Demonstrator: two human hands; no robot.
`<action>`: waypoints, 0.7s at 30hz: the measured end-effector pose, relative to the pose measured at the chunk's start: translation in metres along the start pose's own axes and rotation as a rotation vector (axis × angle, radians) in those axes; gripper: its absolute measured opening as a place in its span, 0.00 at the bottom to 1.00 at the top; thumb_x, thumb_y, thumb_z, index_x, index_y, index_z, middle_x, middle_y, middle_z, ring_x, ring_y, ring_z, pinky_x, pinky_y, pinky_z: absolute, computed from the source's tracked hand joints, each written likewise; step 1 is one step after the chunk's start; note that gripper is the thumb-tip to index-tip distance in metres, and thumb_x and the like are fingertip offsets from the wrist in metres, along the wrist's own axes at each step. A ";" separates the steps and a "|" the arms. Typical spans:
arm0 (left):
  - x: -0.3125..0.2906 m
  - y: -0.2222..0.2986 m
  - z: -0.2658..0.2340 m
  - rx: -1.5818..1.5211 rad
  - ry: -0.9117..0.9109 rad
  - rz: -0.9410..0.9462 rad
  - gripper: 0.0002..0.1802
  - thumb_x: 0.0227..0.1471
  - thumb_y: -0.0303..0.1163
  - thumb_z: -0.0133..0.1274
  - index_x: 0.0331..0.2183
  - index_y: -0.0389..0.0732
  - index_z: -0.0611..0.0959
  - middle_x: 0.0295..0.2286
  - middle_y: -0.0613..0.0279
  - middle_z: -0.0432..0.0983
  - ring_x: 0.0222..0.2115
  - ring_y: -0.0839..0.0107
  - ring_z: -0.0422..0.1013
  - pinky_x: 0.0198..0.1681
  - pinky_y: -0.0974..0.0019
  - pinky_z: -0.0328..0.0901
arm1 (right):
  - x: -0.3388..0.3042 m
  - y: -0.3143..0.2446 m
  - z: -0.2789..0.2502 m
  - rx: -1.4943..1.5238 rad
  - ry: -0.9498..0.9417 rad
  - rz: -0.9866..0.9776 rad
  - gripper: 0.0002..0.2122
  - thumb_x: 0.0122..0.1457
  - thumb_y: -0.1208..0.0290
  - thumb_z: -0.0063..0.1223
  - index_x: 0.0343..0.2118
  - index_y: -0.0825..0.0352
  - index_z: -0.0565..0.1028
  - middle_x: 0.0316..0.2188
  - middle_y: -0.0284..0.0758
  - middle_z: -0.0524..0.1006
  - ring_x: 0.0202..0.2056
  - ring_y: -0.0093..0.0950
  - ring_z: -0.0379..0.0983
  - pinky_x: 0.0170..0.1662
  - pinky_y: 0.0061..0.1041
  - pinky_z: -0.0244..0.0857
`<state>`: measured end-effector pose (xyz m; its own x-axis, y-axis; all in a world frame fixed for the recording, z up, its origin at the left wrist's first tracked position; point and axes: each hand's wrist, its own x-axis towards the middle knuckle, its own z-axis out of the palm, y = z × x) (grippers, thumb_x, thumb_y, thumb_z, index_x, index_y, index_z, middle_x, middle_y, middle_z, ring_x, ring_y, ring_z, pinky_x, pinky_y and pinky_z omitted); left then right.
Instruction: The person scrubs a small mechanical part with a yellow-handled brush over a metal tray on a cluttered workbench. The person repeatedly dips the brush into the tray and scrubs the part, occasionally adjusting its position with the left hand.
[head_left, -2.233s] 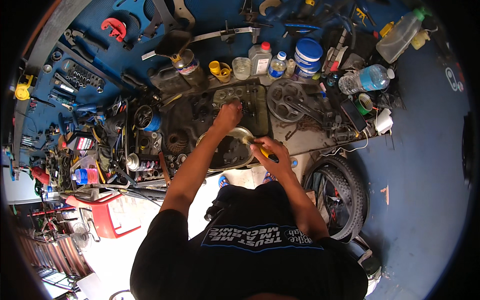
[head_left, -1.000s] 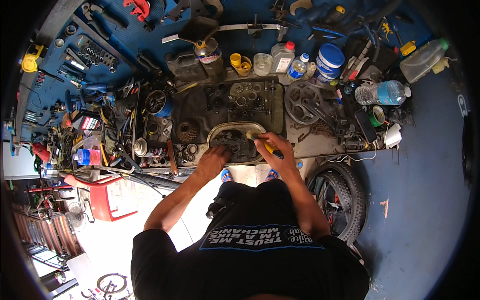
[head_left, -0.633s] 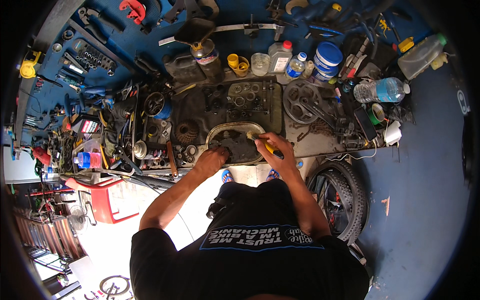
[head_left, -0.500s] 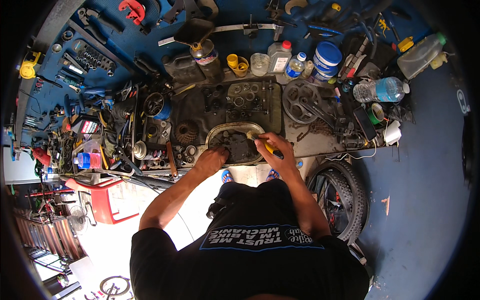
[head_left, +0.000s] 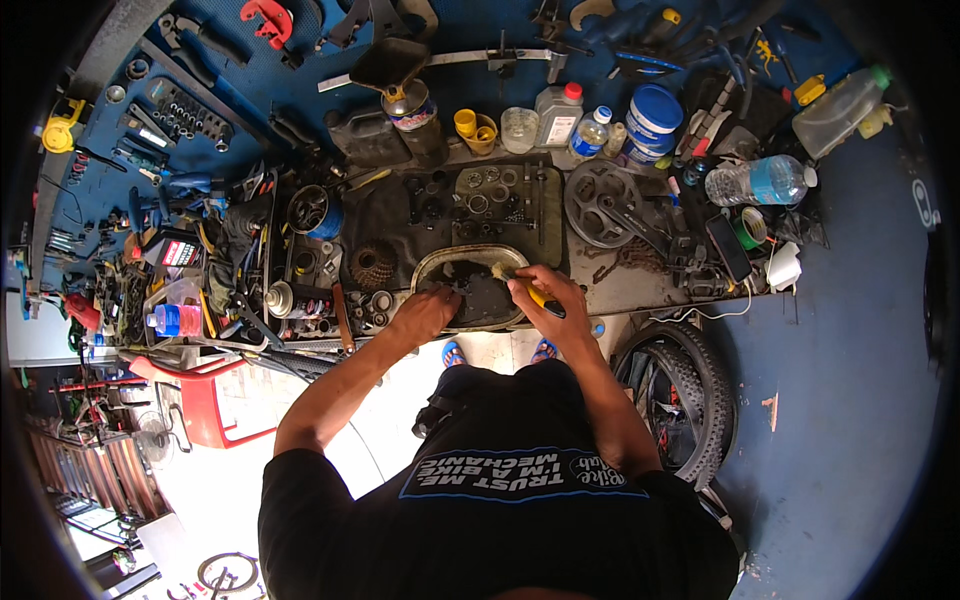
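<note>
My right hand (head_left: 548,296) grips a yellow-handled brush (head_left: 520,283), its bristles over a dark metal tray (head_left: 497,254) of black liquid at the bench's front edge. Gripping a small dark part, my left hand (head_left: 427,312) rests at the tray's left rim; what exactly it holds is hard to see. A dark cloth (head_left: 385,215) behind the tray carries several small bicycle parts.
A crankset (head_left: 598,203), chain, phone (head_left: 727,248) and water bottle (head_left: 765,182) lie to the right. Jars, bottles and a blue tub (head_left: 654,117) line the back. Tools hang on the blue wall. A bicycle wheel (head_left: 678,400) leans below the bench; a red stool (head_left: 205,405) stands left.
My left hand came back from the far cloth to the tray's left rim. The right hand stays at the tray with the brush, shifting only slightly.
</note>
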<state>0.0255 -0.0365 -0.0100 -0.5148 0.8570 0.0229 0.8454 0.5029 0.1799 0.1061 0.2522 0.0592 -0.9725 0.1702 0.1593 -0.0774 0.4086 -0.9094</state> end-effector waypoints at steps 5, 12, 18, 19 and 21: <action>0.015 0.002 -0.012 -0.115 -0.168 -0.159 0.14 0.60 0.25 0.54 0.47 0.35 0.84 0.48 0.43 0.80 0.52 0.48 0.79 0.54 0.53 0.78 | 0.000 -0.002 -0.004 -0.005 0.011 -0.003 0.12 0.64 0.62 0.72 0.45 0.61 0.84 0.35 0.37 0.87 0.37 0.36 0.84 0.42 0.34 0.76; 0.025 -0.005 -0.033 -0.267 -0.058 -0.202 0.16 0.62 0.22 0.53 0.51 0.35 0.83 0.50 0.39 0.76 0.54 0.39 0.77 0.57 0.47 0.75 | 0.000 -0.003 -0.005 -0.011 0.000 0.007 0.11 0.64 0.62 0.71 0.45 0.60 0.84 0.35 0.37 0.87 0.37 0.36 0.85 0.42 0.34 0.76; 0.022 -0.012 -0.027 -0.277 -0.070 -0.222 0.16 0.65 0.20 0.49 0.53 0.32 0.79 0.54 0.33 0.73 0.56 0.36 0.75 0.59 0.45 0.72 | 0.001 -0.002 -0.005 0.009 0.003 0.001 0.12 0.64 0.62 0.71 0.45 0.61 0.84 0.36 0.38 0.87 0.37 0.36 0.85 0.42 0.35 0.76; 0.020 -0.013 -0.024 -0.276 -0.046 -0.216 0.16 0.65 0.20 0.48 0.53 0.32 0.79 0.54 0.33 0.73 0.56 0.35 0.75 0.59 0.44 0.72 | 0.001 -0.002 -0.005 0.011 0.003 0.003 0.12 0.64 0.62 0.71 0.45 0.61 0.84 0.36 0.38 0.87 0.37 0.36 0.85 0.42 0.35 0.76; 0.027 -0.011 -0.034 -0.354 -0.116 -0.259 0.13 0.67 0.23 0.49 0.51 0.32 0.78 0.52 0.33 0.74 0.55 0.34 0.75 0.56 0.43 0.72 | 0.000 -0.002 -0.006 0.011 0.003 0.012 0.12 0.65 0.62 0.71 0.45 0.61 0.83 0.36 0.38 0.87 0.37 0.37 0.85 0.42 0.35 0.76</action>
<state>-0.0030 -0.0228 0.0219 -0.6667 0.7247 -0.1741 0.5793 0.6508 0.4908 0.1072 0.2567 0.0629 -0.9728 0.1774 0.1491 -0.0680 0.3968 -0.9154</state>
